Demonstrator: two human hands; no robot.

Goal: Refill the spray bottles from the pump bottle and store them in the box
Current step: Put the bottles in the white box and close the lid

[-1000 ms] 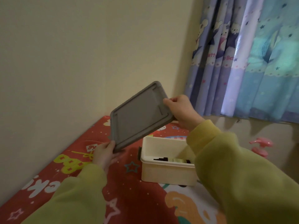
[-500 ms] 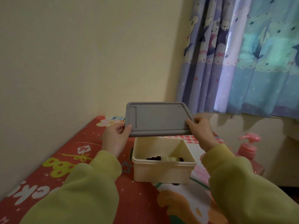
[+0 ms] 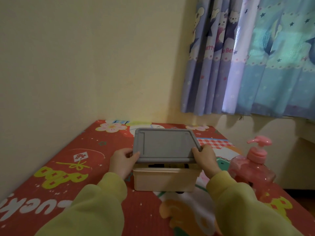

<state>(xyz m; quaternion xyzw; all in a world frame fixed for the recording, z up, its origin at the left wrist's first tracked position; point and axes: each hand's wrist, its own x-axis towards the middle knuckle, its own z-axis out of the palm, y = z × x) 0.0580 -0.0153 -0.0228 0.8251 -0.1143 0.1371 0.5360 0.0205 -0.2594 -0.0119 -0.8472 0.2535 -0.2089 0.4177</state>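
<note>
A cream plastic box (image 3: 163, 180) stands on the red patterned mat. A flat grey lid (image 3: 164, 144) hovers just above the box, its near edge a little off the rim. My left hand (image 3: 123, 160) grips the lid's near left corner and my right hand (image 3: 205, 158) grips its near right corner. Through the narrow gap under the lid I see dark shapes inside the box; what they are is unclear. A pink pump bottle (image 3: 254, 165) stands upright to the right of the box.
The red cartoon mat (image 3: 68, 169) covers the surface and meets a cream wall on the left and at the back. A blue and purple curtain (image 3: 247, 57) hangs at the back right. The mat's right edge drops off near the pump bottle.
The lid went from tilted and raised to level, then came down to just above the box. Both hands kept hold of it and moved down with it.
</note>
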